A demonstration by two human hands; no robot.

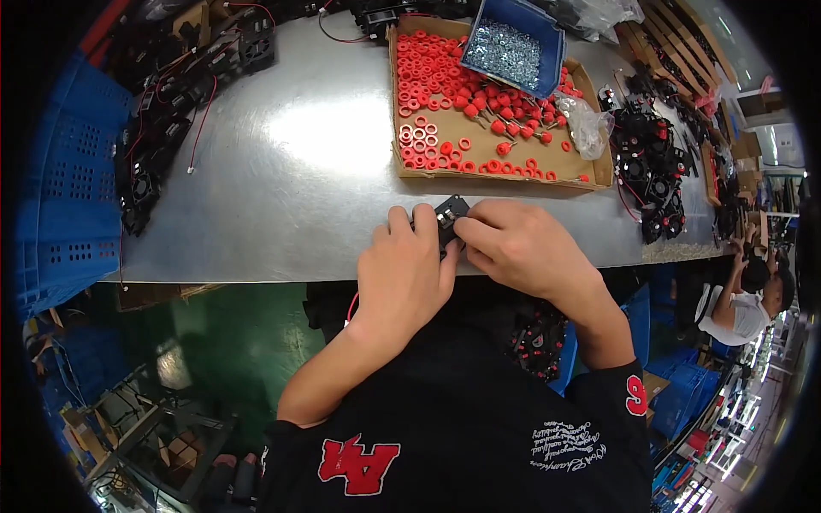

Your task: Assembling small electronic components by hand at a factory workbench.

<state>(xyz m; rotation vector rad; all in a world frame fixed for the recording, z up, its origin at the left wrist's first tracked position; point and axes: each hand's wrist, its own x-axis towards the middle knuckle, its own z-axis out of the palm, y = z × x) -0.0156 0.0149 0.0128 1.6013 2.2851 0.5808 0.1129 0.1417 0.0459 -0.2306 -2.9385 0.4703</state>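
Observation:
Near the table's front edge, my left hand [400,272] is closed round a small black plastic part [454,206] with pale metallic bits on its upper face. A red wire [352,306] with a white connector hangs below the left hand. My right hand [528,250] is closed, its thumb and fingertips pressed together against the right side of the same part. Whatever lies between those fingertips is hidden. Just beyond both hands stands a shallow cardboard box [505,178] of red rings [419,77] and red knobs with metal stems [506,109].
A blue bin [505,53] of small metal pieces rests on the box's far side, above a clear plastic bag [588,128]. Black fan assemblies with wires crowd the table's left [152,162] and right [654,171]. A blue crate [68,171] stands far left. Another person [740,312] sits at right.

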